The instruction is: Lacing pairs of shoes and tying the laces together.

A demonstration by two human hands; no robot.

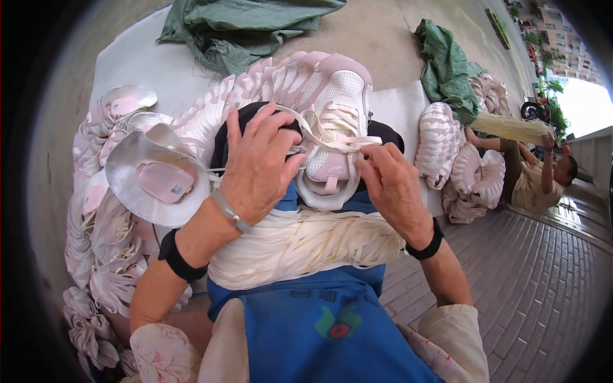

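A pink and white shoe upper point(333, 121) lies in front of me, its heel and tongue end toward me. Cream shoelace point(341, 142) crosses its eyelets and runs out to both sides. My right hand point(393, 182) pinches the lace at the right of the opening, thumb against forefinger. At the left side, my left hand point(255, 156) curls its fingers round the other part of the lace, which loops up past the fingertips. A thick hank of cream laces point(300, 246) rests across my lap, on the blue apron point(300, 319).
A long nested row of similar uppers point(220, 99) curves away behind the shoe. More uppers point(150, 175) pile up at left. Green sacking point(242, 29) lies at the far side. At right, a person point(539, 172) holds another lace hank point(514, 127) beside bundled uppers point(440, 143).
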